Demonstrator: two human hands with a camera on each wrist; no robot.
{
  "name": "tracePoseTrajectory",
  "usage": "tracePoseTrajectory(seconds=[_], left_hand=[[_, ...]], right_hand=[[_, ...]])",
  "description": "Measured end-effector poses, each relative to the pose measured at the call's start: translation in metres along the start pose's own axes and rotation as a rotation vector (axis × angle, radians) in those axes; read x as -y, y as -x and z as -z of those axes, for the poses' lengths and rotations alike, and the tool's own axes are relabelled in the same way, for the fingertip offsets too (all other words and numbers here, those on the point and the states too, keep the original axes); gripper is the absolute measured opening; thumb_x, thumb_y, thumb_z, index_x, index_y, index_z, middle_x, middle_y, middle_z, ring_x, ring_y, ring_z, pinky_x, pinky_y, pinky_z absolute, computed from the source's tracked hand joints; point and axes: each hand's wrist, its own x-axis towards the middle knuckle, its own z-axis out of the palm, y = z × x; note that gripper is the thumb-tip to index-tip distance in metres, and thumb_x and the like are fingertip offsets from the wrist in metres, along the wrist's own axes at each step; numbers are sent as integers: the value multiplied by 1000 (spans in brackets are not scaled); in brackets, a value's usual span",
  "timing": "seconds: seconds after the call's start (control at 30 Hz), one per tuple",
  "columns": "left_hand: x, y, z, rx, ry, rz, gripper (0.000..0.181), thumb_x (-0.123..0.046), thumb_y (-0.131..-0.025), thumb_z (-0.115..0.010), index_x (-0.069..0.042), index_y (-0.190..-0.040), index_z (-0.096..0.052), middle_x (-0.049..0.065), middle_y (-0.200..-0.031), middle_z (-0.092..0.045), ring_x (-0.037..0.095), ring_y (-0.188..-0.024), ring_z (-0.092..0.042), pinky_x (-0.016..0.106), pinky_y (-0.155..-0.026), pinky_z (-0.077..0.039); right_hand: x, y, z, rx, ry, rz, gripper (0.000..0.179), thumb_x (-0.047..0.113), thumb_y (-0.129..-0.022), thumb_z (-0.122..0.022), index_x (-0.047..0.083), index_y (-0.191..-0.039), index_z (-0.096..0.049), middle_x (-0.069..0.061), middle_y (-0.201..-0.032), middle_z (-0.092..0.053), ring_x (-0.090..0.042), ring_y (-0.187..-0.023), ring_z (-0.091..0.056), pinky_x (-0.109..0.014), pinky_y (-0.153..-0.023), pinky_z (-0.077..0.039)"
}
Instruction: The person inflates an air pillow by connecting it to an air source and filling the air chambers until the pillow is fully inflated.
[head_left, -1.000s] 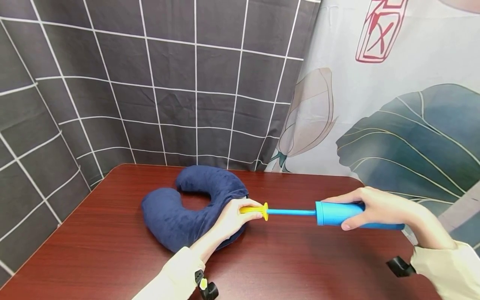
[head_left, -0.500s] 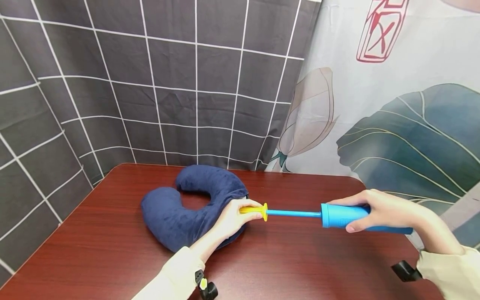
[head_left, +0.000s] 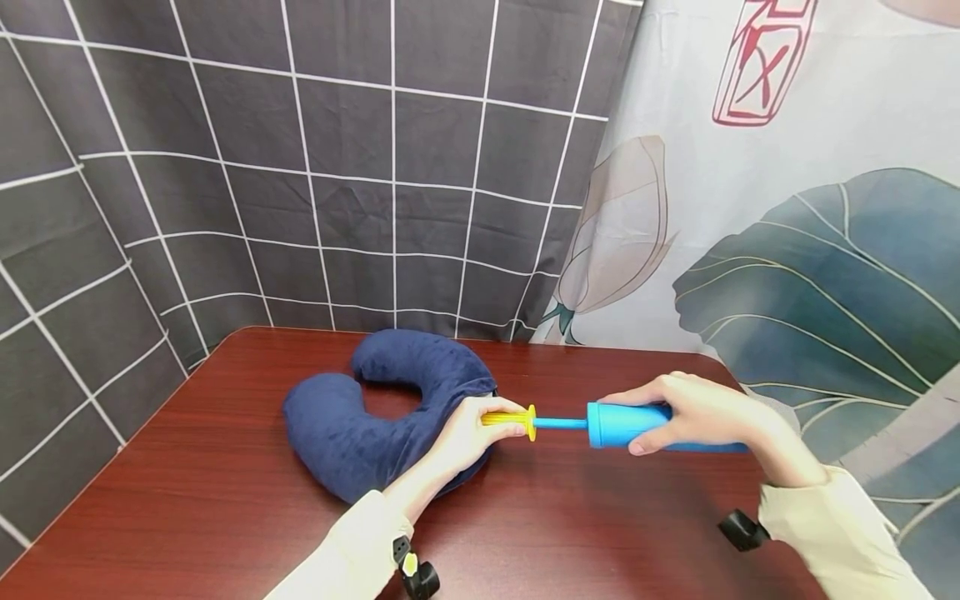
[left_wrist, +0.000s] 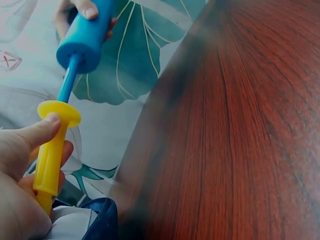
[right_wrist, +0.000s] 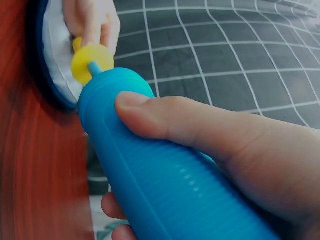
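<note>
A navy U-shaped neck pillow lies on the table. At its right side my left hand grips the ribbed yellow nozzle of a hand pump. The nozzle's lower end meets the pillow's white inner part in the left wrist view; the exact join is hidden by my fingers. A thin blue rod runs from the yellow flange to the blue pump barrel. My right hand is wrapped round that barrel, thumb along its near side, holding it roughly level above the tabletop.
The reddish-brown wooden table extends below both hands. Behind it hang a dark grid-patterned curtain and a white cloth with flower and leaf prints. Each forearm carries a black wrist camera.
The barrel in my right hand first slid slightly right, then moved left toward the yellow nozzle. Less of the blue rod shows now. My left hand and the pillow have stayed put.
</note>
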Motion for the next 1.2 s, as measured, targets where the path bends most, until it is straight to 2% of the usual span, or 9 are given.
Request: tracePoseTrajectory(seconds=[0.1,0.3,0.53,0.67,0.87,1.1,1.2], left_hand=[[0,0,0,-4,9,7,26,-15,-86,-76,-3,-109,-74,16,-101,-74,3,-82,-64,15,-79,-52],[-1,0,-1,-17,-14,25,26,-17,-86,-76,-5,-108,-74,14,-103,-74,9,-84,-64,16,-78,-51],[0,-2,-1,-17,-68,-11,25,-19,-86,-76,-8,-108,-75,8,-103,-76,13,-91,-66,19,-82,-53],[-2,-2,-1,-14,-88,-13,25,-20,-85,-77,-10,-108,-76,6,-102,-76,13,-92,-66,19,-83,-52],[-3,-1,-1,-24,-135,13,26,-25,-84,-78,-15,-108,-76,1,-103,-77,13,-96,-67,20,-84,-52],[-2,-1,1,-28,-156,17,27,-25,-84,-78,-14,-108,-76,2,-103,-76,13,-95,-64,19,-82,-51],[-3,0,1,-30,-152,17,26,-24,-84,-78,-14,-108,-77,2,-101,-76,12,-92,-64,18,-80,-51]], right_hand=[[5,-12,-4,7,18,-10,62,58,-79,-75,33,-134,-62,15,-101,-70,1,-82,-57,-21,-66,-46],[18,-34,-15,13,34,-19,60,52,-79,-77,33,-134,-62,14,-100,-70,-3,-82,-57,-23,-67,-45],[27,-48,-25,-10,73,-10,58,52,-78,-77,38,-132,-61,17,-99,-69,-1,-79,-55,-22,-66,-42],[28,-47,-25,-18,75,-26,59,52,-77,-77,41,-132,-61,17,-100,-69,-1,-78,-54,-22,-65,-42],[23,-40,-23,-12,39,-7,60,53,-78,-77,40,-133,-60,18,-98,-69,0,-77,-55,-22,-66,-43],[13,-23,-13,8,24,-53,61,55,-77,-77,40,-134,-60,15,-102,-69,-1,-82,-57,-22,-67,-45],[9,-15,-7,5,20,-42,62,56,-77,-77,38,-134,-60,14,-104,-70,0,-83,-58,-22,-67,-46]])
